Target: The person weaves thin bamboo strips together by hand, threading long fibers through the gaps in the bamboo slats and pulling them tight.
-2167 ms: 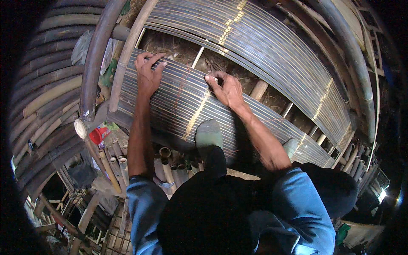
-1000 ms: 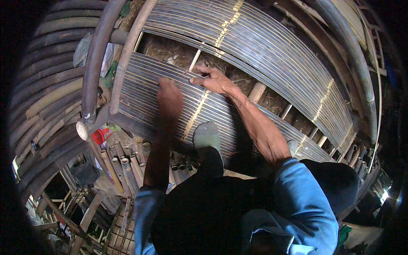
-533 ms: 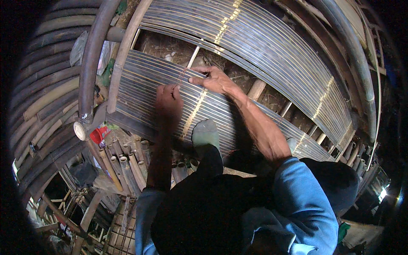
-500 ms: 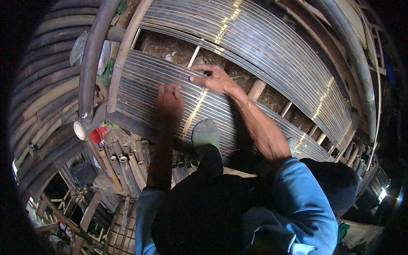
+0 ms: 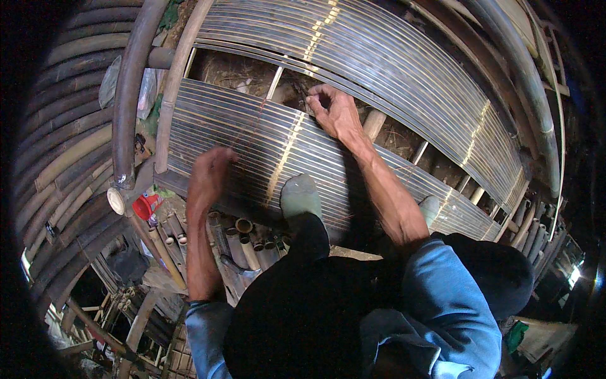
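Before me lies a panel of dark slats (image 5: 214, 120) with thin pale edges, crossed by a zigzag yellowish binding (image 5: 287, 151). My left hand (image 5: 211, 177) is closed above its near left part. From the panel's far edge a thin reddish cord (image 5: 261, 107) runs down toward my left fingertips, and these look pinched on it. My right hand (image 5: 338, 114) is over the gap beyond the panel, thumb and forefinger brought together. What they hold, if anything, is too small to make out. A pale crosspiece (image 5: 275, 82) spans the gap near it.
A second slatted panel (image 5: 391, 76) lies beyond the gap. A thick bamboo pole (image 5: 132, 95) rises at left, with a red container (image 5: 146, 206) by its foot. Cut bamboo tubes (image 5: 243, 243) stand below the near edge. My greyish-green boot (image 5: 301, 196) rests on the panel.
My left hand has moved down and left, away from the panel's far edge, drawing out the cord. My right hand has shifted slightly right, and its fingers have come together. The view has shifted slightly.
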The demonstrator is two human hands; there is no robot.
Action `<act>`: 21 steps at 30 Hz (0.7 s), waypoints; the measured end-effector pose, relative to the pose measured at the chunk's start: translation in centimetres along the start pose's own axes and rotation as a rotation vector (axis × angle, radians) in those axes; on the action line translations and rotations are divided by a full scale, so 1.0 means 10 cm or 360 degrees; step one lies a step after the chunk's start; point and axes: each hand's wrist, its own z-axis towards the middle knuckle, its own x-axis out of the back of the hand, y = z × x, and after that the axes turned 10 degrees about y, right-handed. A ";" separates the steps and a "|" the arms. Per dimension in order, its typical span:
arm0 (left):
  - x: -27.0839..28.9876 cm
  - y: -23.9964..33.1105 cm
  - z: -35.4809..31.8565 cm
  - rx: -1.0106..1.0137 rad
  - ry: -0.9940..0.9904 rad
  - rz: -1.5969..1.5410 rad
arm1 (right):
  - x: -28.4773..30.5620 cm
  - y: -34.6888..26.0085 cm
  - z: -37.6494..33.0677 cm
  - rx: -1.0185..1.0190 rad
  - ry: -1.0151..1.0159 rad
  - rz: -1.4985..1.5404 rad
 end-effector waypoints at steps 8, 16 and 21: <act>0.42 0.36 -0.16 -0.0492 -0.0089 -0.0971 | 0.01 0.13 0.00 -0.0078 -0.0220 -0.0026; 0.64 -0.46 0.55 0.0177 0.0200 -0.1872 | 0.98 -0.13 0.47 0.0427 -0.0861 -0.0582; 0.92 -1.20 0.65 0.0199 0.0448 -0.0925 | 1.53 0.05 0.48 0.0696 -0.1032 -0.0818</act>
